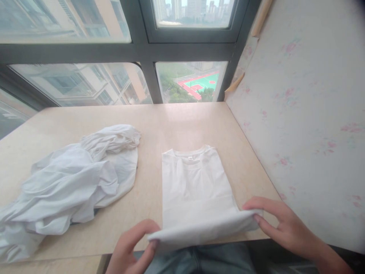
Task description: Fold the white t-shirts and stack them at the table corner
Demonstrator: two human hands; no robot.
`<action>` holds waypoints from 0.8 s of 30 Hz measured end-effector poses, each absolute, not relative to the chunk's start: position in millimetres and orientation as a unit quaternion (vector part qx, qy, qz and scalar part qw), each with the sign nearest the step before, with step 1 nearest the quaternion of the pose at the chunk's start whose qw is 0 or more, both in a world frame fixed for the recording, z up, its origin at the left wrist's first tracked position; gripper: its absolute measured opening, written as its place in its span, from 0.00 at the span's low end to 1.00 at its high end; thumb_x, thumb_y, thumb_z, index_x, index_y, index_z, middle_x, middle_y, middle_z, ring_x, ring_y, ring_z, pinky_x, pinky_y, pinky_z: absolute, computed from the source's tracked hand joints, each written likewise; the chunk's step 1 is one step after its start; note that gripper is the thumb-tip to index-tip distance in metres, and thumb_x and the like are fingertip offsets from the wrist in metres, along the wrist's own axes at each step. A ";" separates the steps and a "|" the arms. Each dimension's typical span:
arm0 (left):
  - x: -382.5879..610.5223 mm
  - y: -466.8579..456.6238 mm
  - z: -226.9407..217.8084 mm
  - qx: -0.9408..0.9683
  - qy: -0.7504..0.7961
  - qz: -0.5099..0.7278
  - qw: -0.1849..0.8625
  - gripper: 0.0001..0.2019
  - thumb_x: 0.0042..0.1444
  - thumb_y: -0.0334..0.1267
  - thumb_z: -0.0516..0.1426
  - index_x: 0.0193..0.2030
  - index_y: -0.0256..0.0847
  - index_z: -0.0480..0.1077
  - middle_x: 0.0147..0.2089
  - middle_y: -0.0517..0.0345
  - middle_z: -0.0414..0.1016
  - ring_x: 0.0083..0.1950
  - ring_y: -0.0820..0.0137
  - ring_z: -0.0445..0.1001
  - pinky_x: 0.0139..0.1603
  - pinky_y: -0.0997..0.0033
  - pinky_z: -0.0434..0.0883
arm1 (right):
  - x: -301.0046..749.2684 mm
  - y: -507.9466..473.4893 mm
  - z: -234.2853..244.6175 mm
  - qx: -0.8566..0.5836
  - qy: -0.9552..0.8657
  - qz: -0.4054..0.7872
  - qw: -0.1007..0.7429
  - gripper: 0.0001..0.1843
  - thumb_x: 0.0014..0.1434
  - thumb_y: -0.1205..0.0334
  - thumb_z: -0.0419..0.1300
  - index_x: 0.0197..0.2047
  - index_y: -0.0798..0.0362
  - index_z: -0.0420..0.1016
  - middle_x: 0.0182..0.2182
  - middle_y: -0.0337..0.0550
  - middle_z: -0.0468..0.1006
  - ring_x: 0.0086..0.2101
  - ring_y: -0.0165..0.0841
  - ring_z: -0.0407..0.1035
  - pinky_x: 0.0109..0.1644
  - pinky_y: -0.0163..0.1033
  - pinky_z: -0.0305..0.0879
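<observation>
A white T-shirt [196, 186] lies on the wooden surface with its neckline toward the window and its sides folded in. Its near end is lifted and bent up into a fold along the front edge. My left hand [137, 243] pinches the left corner of that fold between thumb and fingers. At the opposite corner, my right hand [273, 220] grips the cloth the same way. The underside of the fold is hidden.
A heap of crumpled white clothes [76, 179] lies on the left of the wooden surface [182, 121]. Window frames [145, 80] border the far edge. A flowered wall [308, 114] closes off the right side.
</observation>
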State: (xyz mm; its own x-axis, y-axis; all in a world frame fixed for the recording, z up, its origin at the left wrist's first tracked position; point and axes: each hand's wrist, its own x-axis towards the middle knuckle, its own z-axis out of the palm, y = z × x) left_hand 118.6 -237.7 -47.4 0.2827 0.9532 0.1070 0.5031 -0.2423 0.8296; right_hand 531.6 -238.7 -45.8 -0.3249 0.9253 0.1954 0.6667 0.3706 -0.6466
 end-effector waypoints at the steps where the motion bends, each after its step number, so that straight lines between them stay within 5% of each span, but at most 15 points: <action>1: 122.4 -226.4 -47.8 0.698 0.519 0.336 0.362 0.06 0.61 0.42 0.58 0.38 0.45 0.75 0.35 0.58 0.79 0.36 0.68 0.78 0.36 0.75 0.75 | 530.4 -226.1 -45.8 -0.522 -0.765 0.243 0.288 0.14 0.63 0.64 0.58 0.50 0.41 0.77 0.43 0.42 0.82 0.43 0.36 0.78 0.46 0.37 0.77; 7: 146.6 -111.7 -52.5 0.595 0.552 0.417 0.409 0.14 0.61 0.48 0.57 0.42 0.39 0.73 0.36 0.56 0.78 0.38 0.68 0.76 0.38 0.74 0.72 | 508.2 -102.6 -50.0 -0.572 -0.648 0.327 0.383 0.19 0.62 0.60 0.56 0.56 0.50 0.74 0.37 0.43 0.80 0.33 0.32 0.74 0.33 0.34 0.72; 11: 156.0 -32.1 -85.7 0.613 0.644 0.345 0.300 0.15 0.61 0.45 0.54 0.46 0.37 0.73 0.36 0.55 0.78 0.38 0.67 0.76 0.40 0.71 0.71 | 487.8 -21.1 -88.4 -0.649 -0.628 0.269 0.335 0.24 0.58 0.63 0.55 0.57 0.55 0.72 0.28 0.39 0.76 0.29 0.32 0.71 0.38 0.38 0.70; 14: 156.8 -7.2 -115.2 0.611 0.697 0.283 0.245 0.17 0.57 0.40 0.54 0.51 0.38 0.72 0.35 0.55 0.78 0.36 0.66 0.75 0.44 0.65 0.72 | 478.4 2.4 -125.4 -0.678 -0.640 0.205 0.296 0.27 0.56 0.64 0.55 0.59 0.57 0.71 0.43 0.51 0.79 0.43 0.40 0.74 0.52 0.47 0.70; 17: 161.2 -16.1 -123.6 0.637 0.704 0.249 0.190 0.22 0.57 0.40 0.54 0.58 0.37 0.69 0.45 0.48 0.77 0.41 0.62 0.76 0.51 0.58 0.71 | 472.3 -11.9 -141.8 -0.660 -0.678 0.120 0.303 0.26 0.59 0.63 0.53 0.60 0.59 0.70 0.55 0.59 0.73 0.57 0.45 0.66 0.64 0.53 0.62; 21: 193.4 -53.6 -107.1 0.746 0.635 0.199 0.034 0.25 0.60 0.39 0.53 0.63 0.34 0.65 0.62 0.35 0.67 0.62 0.49 0.68 0.61 0.47 0.66 | 450.9 -56.5 -131.6 -0.614 -0.730 0.072 0.290 0.25 0.65 0.63 0.48 0.63 0.55 0.67 0.61 0.55 0.68 0.62 0.44 0.60 0.67 0.54 0.58; 24: 227.0 -79.9 -107.3 0.812 0.557 0.171 0.032 0.26 0.61 0.38 0.53 0.67 0.40 0.63 0.70 0.40 0.60 0.71 0.46 0.57 0.68 0.38 0.55 | 426.0 -81.7 -128.5 -0.570 -0.786 0.075 0.228 0.26 0.65 0.66 0.47 0.65 0.51 0.66 0.68 0.48 0.61 0.67 0.44 0.52 0.70 0.57 0.53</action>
State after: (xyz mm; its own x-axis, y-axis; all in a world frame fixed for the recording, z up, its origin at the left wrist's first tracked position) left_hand 227.0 -79.9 -107.3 0.3223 0.9152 0.2419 0.8936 -0.3785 0.2414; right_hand 426.0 -81.7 -128.5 -0.2458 0.9301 0.2731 0.8620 0.3386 -0.3772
